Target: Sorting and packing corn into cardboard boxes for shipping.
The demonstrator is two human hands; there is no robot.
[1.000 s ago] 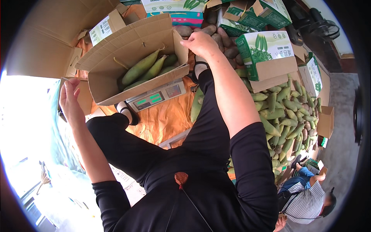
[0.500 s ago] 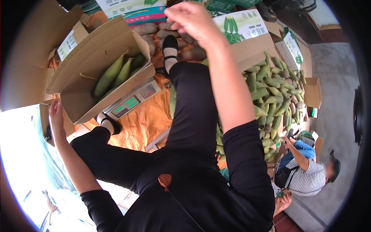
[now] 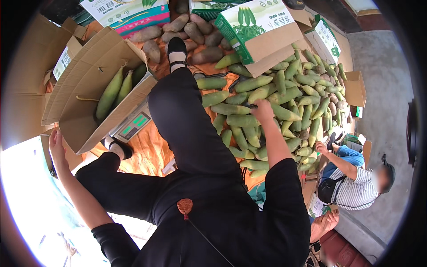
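A large pile of long green radishes lies to my right. My right hand is down at the pile with its fingers curled. A small dark bit shows at its fingertips, but what it grips I cannot make out. At the left, an open cardboard box sits tilted on a digital scale with a lit green display. A few green radishes lie inside the box. Beside its near left corner is my left hand, fingers stretched up and apart, seemingly touching the cardboard edge.
Reddish-brown roots lie beyond my foot on an orange sheet. A printed carton stands at the back of the pile. At the right another person in a striped top sits by the pile.
My right hand has swung down from the upper middle to the radish pile. My left hand stays by the box. The view has shifted, showing more of the pile.
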